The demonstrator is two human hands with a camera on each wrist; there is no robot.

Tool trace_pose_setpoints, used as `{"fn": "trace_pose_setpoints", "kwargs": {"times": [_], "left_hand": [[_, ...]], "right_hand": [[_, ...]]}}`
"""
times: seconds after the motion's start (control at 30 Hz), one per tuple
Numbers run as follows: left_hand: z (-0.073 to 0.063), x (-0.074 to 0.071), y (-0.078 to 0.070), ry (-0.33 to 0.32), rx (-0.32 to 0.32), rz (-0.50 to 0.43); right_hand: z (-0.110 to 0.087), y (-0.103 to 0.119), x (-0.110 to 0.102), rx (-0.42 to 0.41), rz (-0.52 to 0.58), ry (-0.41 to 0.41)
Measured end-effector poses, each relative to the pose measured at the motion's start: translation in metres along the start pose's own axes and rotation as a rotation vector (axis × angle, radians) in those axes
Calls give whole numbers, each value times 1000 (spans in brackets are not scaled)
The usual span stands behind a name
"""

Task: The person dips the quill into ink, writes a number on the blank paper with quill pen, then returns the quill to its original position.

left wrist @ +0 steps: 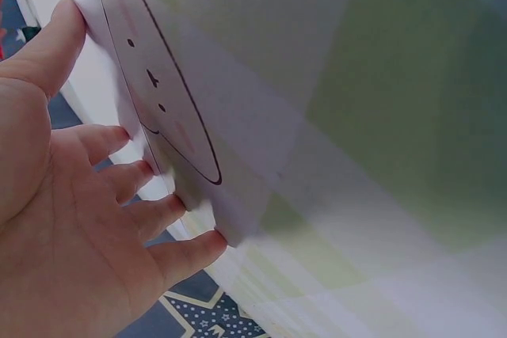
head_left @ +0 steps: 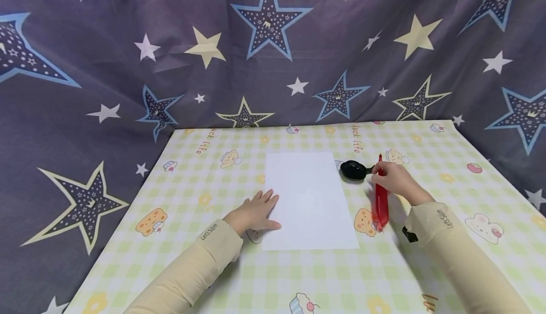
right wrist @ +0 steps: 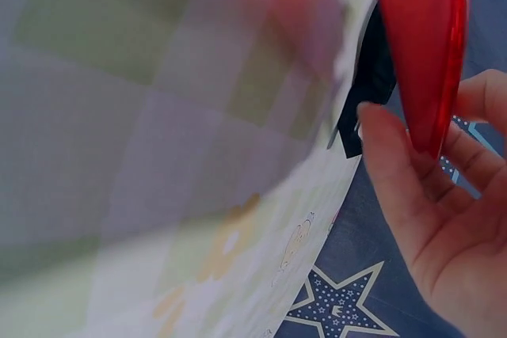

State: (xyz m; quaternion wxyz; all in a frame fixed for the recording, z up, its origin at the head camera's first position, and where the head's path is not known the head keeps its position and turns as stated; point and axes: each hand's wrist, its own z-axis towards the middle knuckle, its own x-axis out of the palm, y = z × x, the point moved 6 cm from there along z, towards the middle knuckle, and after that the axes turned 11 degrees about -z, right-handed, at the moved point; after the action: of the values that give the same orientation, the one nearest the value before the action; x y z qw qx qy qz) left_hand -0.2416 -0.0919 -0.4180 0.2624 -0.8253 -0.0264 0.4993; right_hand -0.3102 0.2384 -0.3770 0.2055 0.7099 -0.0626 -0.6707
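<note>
Head view: nearest the camera, two cream sleeves [head_left: 465,257] are being extended over a table [head_left: 298,276] that is being covered by a green-and-yellow checked cloth printed with bears and cakes. The left hand [head_left: 253,214] is being laid flat, fingers straight and spread, with its fingertips on the left edge of a white sheet of paper [head_left: 309,200] that is lying in the middle of the table. In the left wrist view the straight fingers [left wrist: 170,211] are being pressed against the paper's edge, beside a printed bear face on the cloth. To the right of the paper, a red translucent feather-shaped piece [head_left: 381,205] is being held by the right hand [head_left: 394,179], its fingers curled round the upper part while the lower end is hanging blurred just above the cloth. In the right wrist view the red piece [right wrist: 420,45] is being pinched between thumb and fingers. Just beyond that hand, a black rounded object [head_left: 353,170] is lying on the cloth, near the paper's upper right corner. Farthest back, a grey star-patterned curtain [head_left: 273,44] is being hung behind the table.
</note>
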Motion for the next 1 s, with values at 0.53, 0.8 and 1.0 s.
{"fn": "trace_pose_setpoints", "kwargs": {"times": [0.53,0.8,1.0], "left_hand": [[2,1,1,2,4,4],[2,2,1,2,12,3],[1,0,0,-1,11,6]], "right_hand": [[0,1,-4,43,230,9],[0,3,-4,-4,229,22],[-1,4,-4,-17,247,49]]}}
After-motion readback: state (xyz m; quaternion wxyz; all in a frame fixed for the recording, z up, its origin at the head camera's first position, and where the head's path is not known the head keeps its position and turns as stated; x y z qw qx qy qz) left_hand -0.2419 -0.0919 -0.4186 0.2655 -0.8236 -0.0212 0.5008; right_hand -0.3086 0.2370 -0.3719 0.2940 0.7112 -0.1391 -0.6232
